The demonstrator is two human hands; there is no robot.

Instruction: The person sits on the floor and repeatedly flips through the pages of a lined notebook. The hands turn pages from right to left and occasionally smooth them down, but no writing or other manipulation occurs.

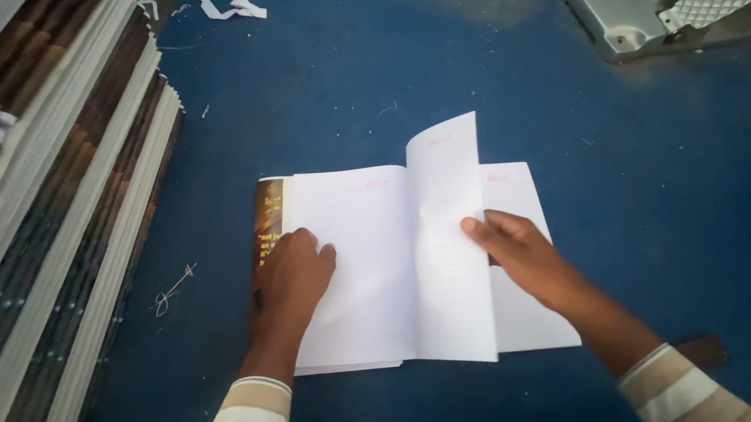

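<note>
Open notebook (pixel 371 266) — left hand (pixel 295 277) presses it, right hand (pixel 524 252) lifts page.

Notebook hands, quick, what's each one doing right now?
Left hand: open, pressing flat on the notebook.
Right hand: fingers on a lifted page, turning it.

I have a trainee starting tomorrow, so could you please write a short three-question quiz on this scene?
1. True or false: the left hand presses flat on the open notebook.
2. What does the right hand grip? A) a loose page B) scissors C) a stapler
3. What stands at the left edge of the blue surface?

Key: 1 true; 2 A, the raised page; 3 stacked notebooks.
</note>
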